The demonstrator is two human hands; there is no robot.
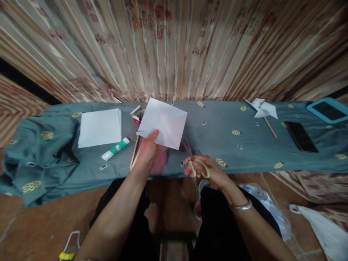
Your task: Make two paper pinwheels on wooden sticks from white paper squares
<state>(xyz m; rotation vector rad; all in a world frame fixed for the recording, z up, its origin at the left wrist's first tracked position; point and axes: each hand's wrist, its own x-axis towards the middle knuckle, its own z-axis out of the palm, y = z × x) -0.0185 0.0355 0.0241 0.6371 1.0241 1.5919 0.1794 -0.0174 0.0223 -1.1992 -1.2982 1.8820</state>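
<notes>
A: Start at the far left. What lay out past the left hand?

B: A stack of white square paper sheets (100,127) sat flat on the blue-grey cloth-covered surface (217,152), well left of the left hand (148,150) and out of its way. Nearer, just left of that hand, lay a white-and-green glue stick (116,149) on its side, and thin wooden sticks (134,155) rested touching or almost touching the hand's outer edge.

A: And the hand itself?

B: It was closed on a white creased square of paper (164,122), thumb on top near the lower corner, lifting the sheet clear of the surface and tilted, so the corner toward the right hand hung free.

A: The right hand?

B: The right hand (208,170) held pale green-handled scissors (198,165), fingers through the loops, blades pointing up toward that free corner. I couldn't tell whether the blades touched the paper. It sat at the surface's near edge, just over the lap.

A: Room to move?

B: Plenty between the hands and to the right. A finished white paper pinwheel on a wooden stick (262,110) lay well right of the right hand; beyond it a black phone (301,136) and a blue-cased tablet (328,110) near the far right end.
</notes>
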